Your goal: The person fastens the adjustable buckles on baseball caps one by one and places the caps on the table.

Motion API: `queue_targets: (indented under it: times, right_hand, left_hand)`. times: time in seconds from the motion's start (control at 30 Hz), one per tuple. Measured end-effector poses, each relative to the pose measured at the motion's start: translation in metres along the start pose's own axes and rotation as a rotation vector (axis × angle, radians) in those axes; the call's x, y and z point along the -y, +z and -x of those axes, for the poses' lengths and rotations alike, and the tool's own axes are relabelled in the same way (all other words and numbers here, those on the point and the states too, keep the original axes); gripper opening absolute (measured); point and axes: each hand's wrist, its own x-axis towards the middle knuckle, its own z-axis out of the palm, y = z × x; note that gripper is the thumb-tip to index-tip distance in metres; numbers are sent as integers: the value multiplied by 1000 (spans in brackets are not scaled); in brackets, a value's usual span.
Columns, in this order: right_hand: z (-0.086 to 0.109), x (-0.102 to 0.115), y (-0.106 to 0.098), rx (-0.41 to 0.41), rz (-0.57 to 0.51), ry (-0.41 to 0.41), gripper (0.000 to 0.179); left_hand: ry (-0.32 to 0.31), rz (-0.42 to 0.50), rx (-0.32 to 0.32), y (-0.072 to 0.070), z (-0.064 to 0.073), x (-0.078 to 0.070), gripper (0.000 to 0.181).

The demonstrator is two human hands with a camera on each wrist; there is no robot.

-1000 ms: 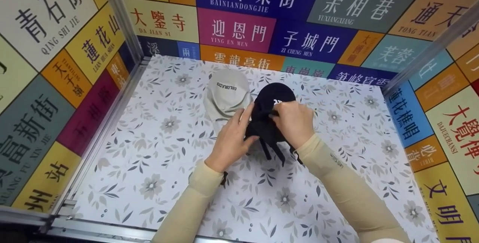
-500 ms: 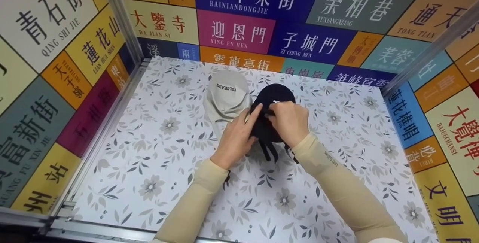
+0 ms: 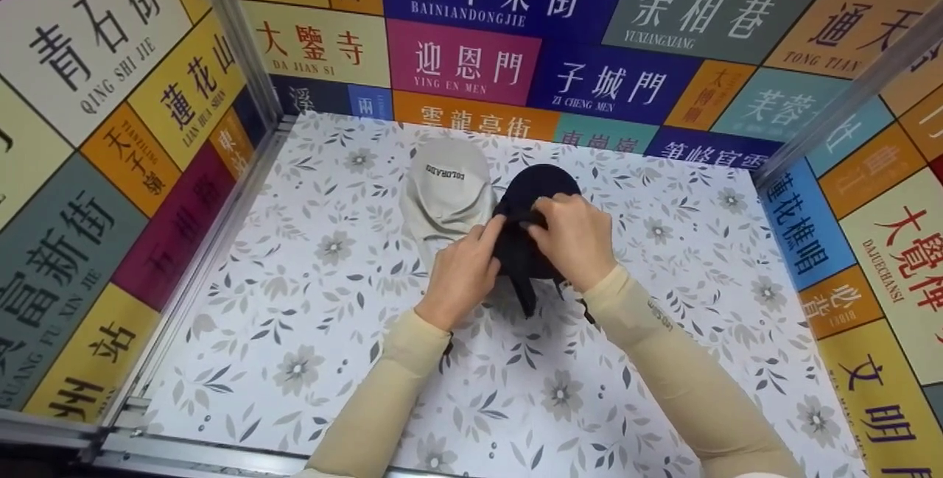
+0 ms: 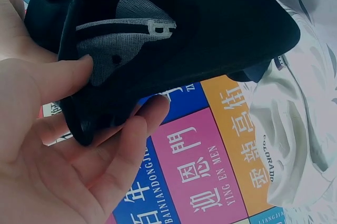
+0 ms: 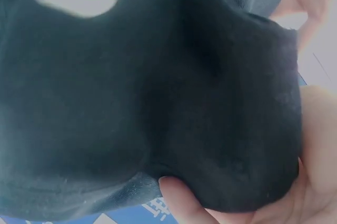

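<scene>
cap [image 3: 524,248] runs roughly from twelve to six over the tabletop [image 3: 243,301], its black crown [image 3: 541,181] at one o'clock from the left hand [image 3: 463,269] and eleven from the nearer right hand [image 3: 576,239], both pinching its cloth.

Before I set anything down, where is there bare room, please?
The tabletop is bare between the pale cap and left wall, between the right forearm and right wall, and at the front between both forearms. It is crowded where the left hand and right hand hold the black cap beside the pale one.
</scene>
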Motion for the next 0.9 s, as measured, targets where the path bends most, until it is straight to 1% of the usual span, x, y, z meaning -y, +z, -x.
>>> queue_targets:
  times: [0.2,0.3,0.43,0.57,0.67,0.8,0.9]
  right_hand:
    - [6,-1,-11,-42,-14,13,34]
    - [7,0,-20,-73,-34,6,40]
    - [6,1,-34,-126,-57,5,43]
    - [5,1,-48,-180,-64,23,42]
    - [5,-1,-55,-212,-65,42,39]
    - [9,-6,-60,-251,-73,59,35]
    - [14,-11,-62,-278,-82,65,31]
  left_hand:
    - [-4,-33,-20,-1,-1,-2,63]
    - [-10,-41,-24,-1,-2,-3,63]
    - [-12,-50,-20,0,-5,-4,63]
    - [-17,-48,-20,1,-7,-5,63]
    - [-33,-33,-9,1,-8,-6,66]
    - [-55,-7,27,1,-9,-8,72]
    - [-69,7,38,2,-9,-9,76]
